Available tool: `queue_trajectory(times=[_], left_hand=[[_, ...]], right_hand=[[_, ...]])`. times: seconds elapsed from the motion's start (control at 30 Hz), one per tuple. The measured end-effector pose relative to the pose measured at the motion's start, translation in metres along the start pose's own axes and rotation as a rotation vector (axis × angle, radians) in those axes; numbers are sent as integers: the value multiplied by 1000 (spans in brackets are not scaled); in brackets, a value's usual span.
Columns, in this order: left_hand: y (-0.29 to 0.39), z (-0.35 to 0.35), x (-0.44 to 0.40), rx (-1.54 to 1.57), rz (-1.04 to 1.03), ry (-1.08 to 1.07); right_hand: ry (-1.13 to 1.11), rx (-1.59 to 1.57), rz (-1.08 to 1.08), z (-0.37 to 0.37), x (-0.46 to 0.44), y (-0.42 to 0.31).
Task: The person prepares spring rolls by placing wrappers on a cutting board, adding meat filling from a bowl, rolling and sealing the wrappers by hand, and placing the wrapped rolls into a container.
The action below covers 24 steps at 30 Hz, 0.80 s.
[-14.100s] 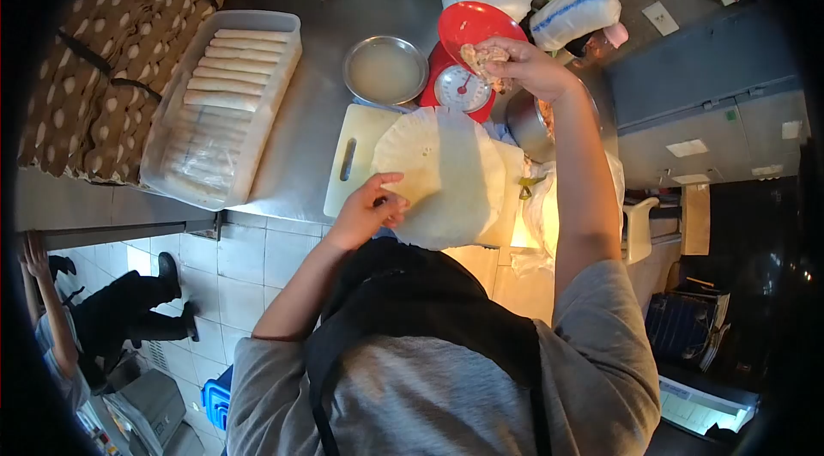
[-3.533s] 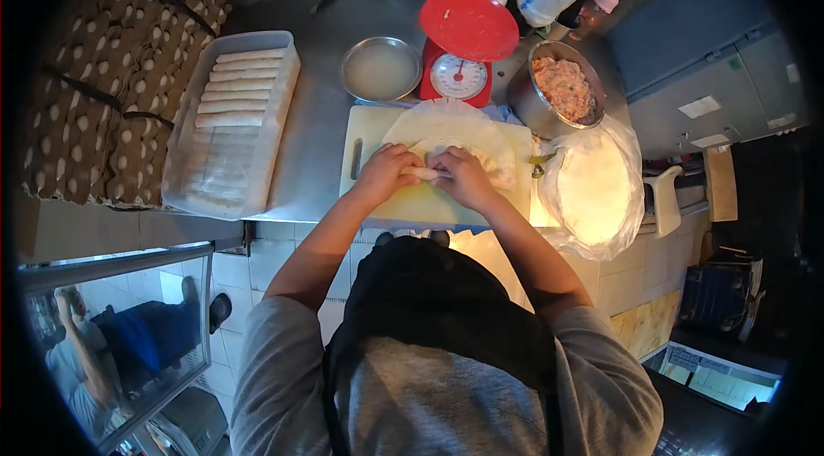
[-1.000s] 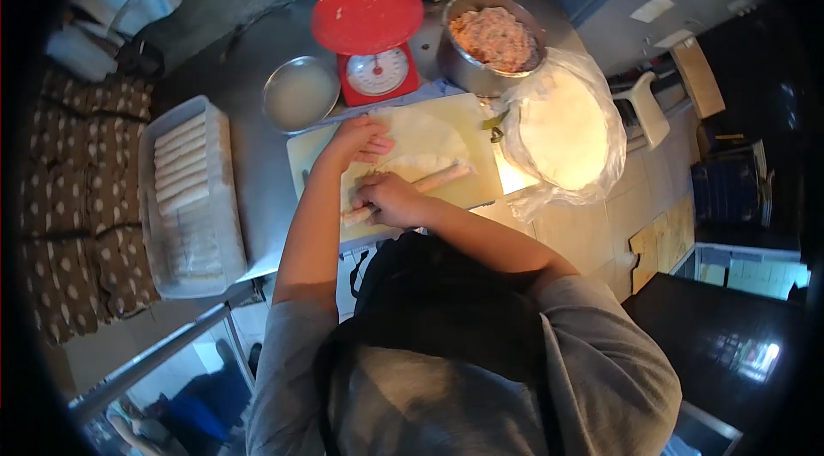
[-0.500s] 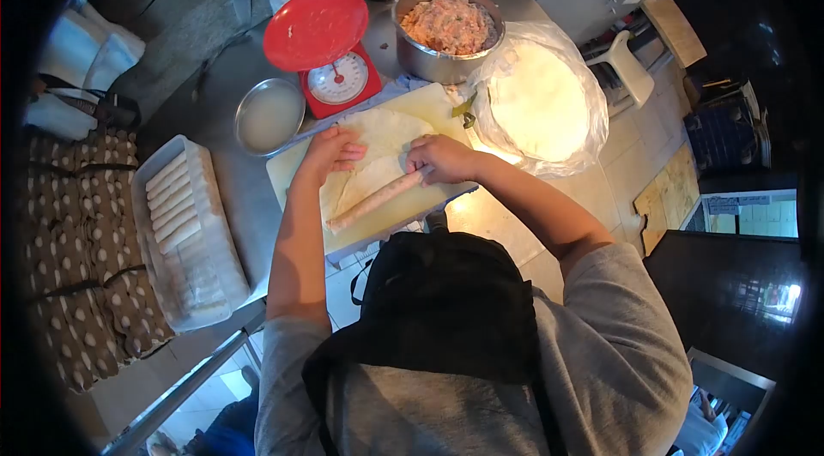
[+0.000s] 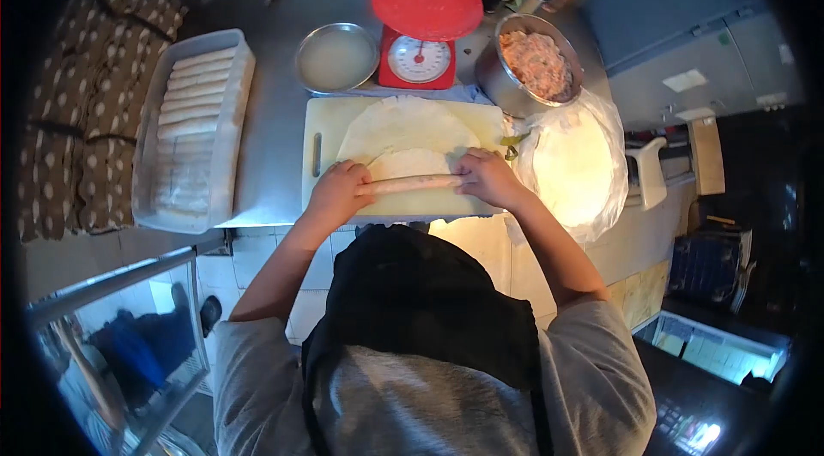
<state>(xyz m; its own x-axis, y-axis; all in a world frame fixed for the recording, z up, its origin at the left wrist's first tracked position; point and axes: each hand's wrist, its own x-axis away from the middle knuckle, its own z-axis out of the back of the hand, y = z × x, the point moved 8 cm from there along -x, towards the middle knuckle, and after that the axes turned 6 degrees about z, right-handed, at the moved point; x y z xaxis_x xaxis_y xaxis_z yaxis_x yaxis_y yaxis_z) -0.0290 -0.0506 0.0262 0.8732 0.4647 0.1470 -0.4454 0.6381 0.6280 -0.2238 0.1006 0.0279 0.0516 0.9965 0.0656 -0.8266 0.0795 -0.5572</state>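
A long thin spring roll [image 5: 412,185] lies level near the front of the pale cutting board [image 5: 324,108]. My left hand [image 5: 339,190] is closed around its left end, and my right hand [image 5: 487,176] grips the right end. Just behind the roll, round spring roll wrappers [image 5: 408,126] lie flat and overlapping on the board. The fingertips of both hands are partly hidden by the roll and by the hands themselves.
Left, a plastic tub [image 5: 242,104] holds several finished rolls. Behind the board stand a metal bowl of cloudy liquid [image 5: 336,57] and a red scale [image 5: 427,1]. On the right are a pot of meat filling [image 5: 536,66] and stacked wrappers in plastic [image 5: 568,164].
My left hand has come down from the wrapper onto the roll's left end. The roll now lies level instead of slanting. The camera view has turned.
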Motion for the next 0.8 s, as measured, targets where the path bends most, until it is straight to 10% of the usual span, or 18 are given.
queue_trajectory(times=[0.3, 0.43, 0.8], left_hand=[[-16, 18, -4, 134, 44, -52], [-2, 35, -18, -154, 118, -9], [57, -49, 25, -128, -230, 45]], right_hand=[[-90, -577, -185, -10, -5, 40], [109, 179, -99, 42, -22, 9], [34, 273, 133, -31, 22, -70]])
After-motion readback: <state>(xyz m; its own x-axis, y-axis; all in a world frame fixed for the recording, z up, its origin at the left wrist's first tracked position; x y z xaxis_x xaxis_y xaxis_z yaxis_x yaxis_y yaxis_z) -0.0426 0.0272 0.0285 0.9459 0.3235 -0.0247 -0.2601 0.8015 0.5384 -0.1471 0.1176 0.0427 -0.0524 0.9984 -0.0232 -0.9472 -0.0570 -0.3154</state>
